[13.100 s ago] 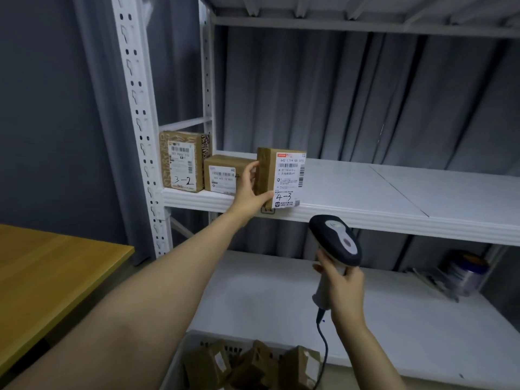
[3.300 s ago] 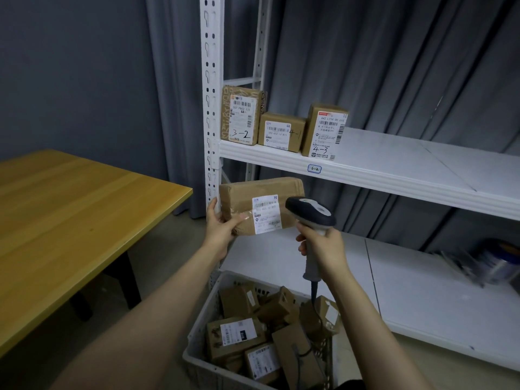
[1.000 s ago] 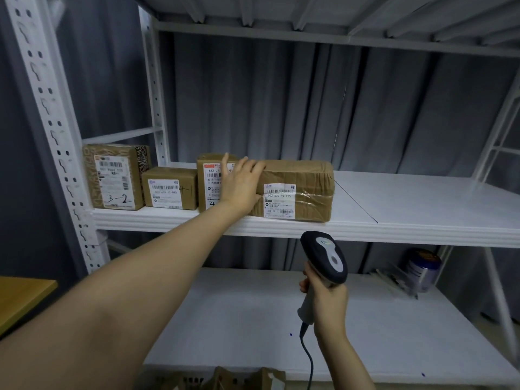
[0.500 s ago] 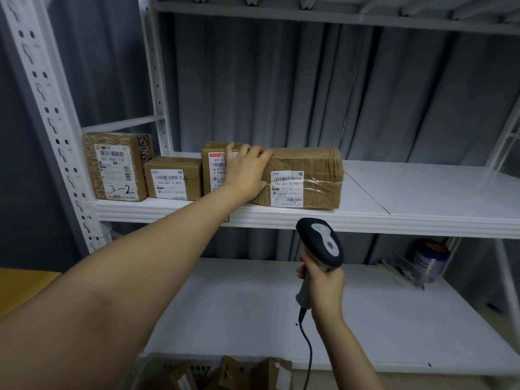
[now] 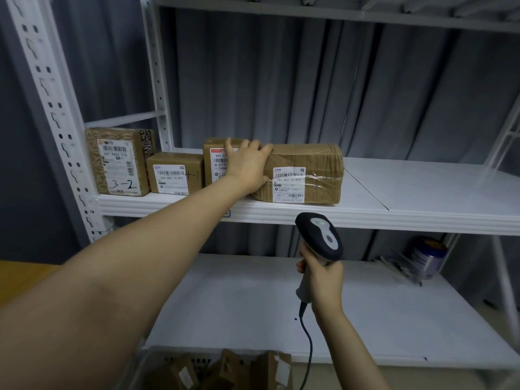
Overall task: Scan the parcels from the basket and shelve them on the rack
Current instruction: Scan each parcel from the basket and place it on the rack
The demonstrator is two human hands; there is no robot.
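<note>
The left hand (image 5: 247,167) covers most of the label on the third parcel (image 5: 211,170) and hides the left end of the long parcel (image 5: 306,173). Fine print on every label is too small to read. The left forearm conceals most of the shelf tag (image 5: 228,213) and part of the worktop (image 5: 17,277), which the left edge cuts off. The right hand (image 5: 323,280) grips the scanner (image 5: 320,237) and hides its handle. The cable (image 5: 309,350) exits at the bottom edge. The basket (image 5: 152,364) and the basket parcels (image 5: 270,370) are dark and cut off below. The can (image 5: 427,257) on the lower shelf (image 5: 253,305) is blurred.
</note>
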